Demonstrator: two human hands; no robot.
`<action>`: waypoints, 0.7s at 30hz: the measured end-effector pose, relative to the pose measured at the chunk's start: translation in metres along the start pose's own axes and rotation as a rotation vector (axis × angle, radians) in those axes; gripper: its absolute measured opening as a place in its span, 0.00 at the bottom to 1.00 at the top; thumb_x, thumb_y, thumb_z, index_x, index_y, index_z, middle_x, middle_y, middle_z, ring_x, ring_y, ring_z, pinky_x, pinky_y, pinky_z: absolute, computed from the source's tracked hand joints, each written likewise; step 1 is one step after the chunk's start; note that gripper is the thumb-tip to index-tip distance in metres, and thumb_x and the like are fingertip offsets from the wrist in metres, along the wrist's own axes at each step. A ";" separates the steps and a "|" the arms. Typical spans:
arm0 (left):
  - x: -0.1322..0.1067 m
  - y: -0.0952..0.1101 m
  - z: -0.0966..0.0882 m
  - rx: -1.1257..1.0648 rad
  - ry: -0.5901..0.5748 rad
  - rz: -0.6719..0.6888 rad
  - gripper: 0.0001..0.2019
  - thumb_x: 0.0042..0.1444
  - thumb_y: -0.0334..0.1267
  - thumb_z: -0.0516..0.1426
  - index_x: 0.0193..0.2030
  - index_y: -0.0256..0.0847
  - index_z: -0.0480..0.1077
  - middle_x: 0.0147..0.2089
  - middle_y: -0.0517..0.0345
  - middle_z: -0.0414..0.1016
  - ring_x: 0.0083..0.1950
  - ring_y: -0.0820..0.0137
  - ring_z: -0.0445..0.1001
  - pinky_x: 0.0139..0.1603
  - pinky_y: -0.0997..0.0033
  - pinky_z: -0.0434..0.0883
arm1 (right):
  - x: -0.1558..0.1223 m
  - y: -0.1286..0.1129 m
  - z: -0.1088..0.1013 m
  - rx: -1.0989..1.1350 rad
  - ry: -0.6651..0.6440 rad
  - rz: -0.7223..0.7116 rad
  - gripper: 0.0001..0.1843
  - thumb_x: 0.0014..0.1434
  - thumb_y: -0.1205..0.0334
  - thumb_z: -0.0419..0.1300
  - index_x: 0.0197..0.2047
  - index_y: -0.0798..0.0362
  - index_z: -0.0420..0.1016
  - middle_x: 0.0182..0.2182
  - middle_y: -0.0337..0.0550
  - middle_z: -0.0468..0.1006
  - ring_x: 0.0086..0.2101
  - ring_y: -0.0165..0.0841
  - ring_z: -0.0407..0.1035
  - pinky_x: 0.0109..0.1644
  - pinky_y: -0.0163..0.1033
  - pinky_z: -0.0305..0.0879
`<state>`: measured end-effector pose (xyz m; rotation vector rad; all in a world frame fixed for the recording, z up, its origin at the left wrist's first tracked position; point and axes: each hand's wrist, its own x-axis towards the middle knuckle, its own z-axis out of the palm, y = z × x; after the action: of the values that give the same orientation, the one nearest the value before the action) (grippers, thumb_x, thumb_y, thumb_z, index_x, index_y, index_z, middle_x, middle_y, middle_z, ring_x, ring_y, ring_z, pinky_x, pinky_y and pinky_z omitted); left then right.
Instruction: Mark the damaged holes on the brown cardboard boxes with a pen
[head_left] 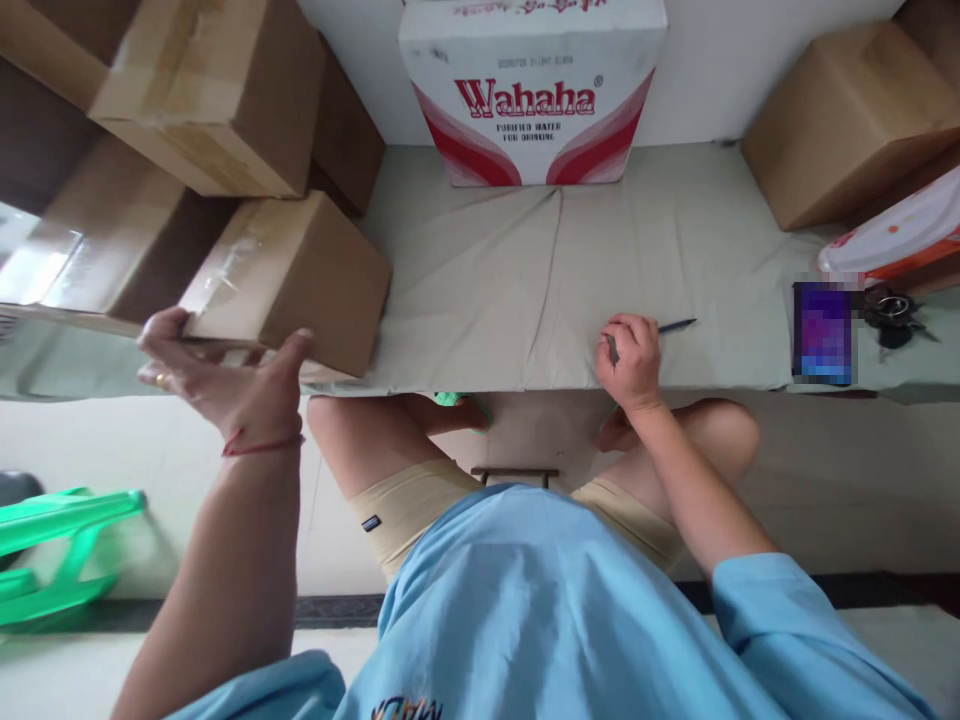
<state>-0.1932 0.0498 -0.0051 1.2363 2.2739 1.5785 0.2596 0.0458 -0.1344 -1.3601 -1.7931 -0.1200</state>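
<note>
My left hand (232,385) is at the near end of a taped cardboard box (330,285) on the left of the table. Its thumb and fingers are spread across that end and grip it; some fingertips are hidden behind the box edge. Further right, my right hand (631,360) rests closed by the table's front edge. A dark, slim pen (679,325) pokes out of it to the right, and a dark bit shows between the fingers on the other side. The hand hides the pen's middle.
More cardboard boxes (202,90) are stacked at the left. A white and red Wahaha carton (532,100) stands at the back. To the right are another box (840,120), a phone (823,335) and keys (892,310). A green plastic stool (75,540) stands lower left.
</note>
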 end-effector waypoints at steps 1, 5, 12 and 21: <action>-0.009 0.000 -0.008 -0.032 0.022 -0.034 0.49 0.31 0.22 0.68 0.63 0.39 0.55 0.72 0.43 0.53 0.64 0.58 0.70 0.71 0.34 0.74 | 0.000 0.001 0.000 0.008 -0.009 0.007 0.06 0.68 0.66 0.59 0.43 0.50 0.77 0.46 0.53 0.80 0.49 0.45 0.70 0.58 0.54 0.71; -0.037 0.004 -0.032 -0.028 0.081 -0.138 0.49 0.28 0.22 0.69 0.63 0.40 0.62 0.72 0.46 0.56 0.62 0.62 0.72 0.67 0.47 0.80 | 0.000 0.002 0.001 0.001 -0.049 0.049 0.06 0.67 0.65 0.59 0.42 0.50 0.77 0.46 0.54 0.79 0.49 0.46 0.69 0.58 0.55 0.69; -0.056 0.006 -0.047 0.014 0.075 -0.129 0.49 0.26 0.29 0.72 0.62 0.43 0.66 0.75 0.46 0.58 0.61 0.61 0.72 0.60 0.52 0.82 | 0.000 0.001 0.003 -0.064 0.039 0.004 0.06 0.67 0.65 0.58 0.40 0.50 0.77 0.44 0.52 0.80 0.46 0.44 0.70 0.55 0.52 0.71; -0.070 0.011 -0.053 -0.004 0.049 -0.121 0.45 0.28 0.35 0.72 0.59 0.46 0.65 0.74 0.47 0.65 0.62 0.59 0.74 0.61 0.53 0.80 | 0.000 0.002 0.004 -0.064 -0.007 0.078 0.06 0.66 0.65 0.58 0.40 0.50 0.77 0.44 0.52 0.79 0.47 0.45 0.70 0.58 0.55 0.71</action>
<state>-0.1678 -0.0345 0.0045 1.0479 2.3252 1.5865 0.2585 0.0485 -0.1380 -1.4752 -1.7528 -0.1316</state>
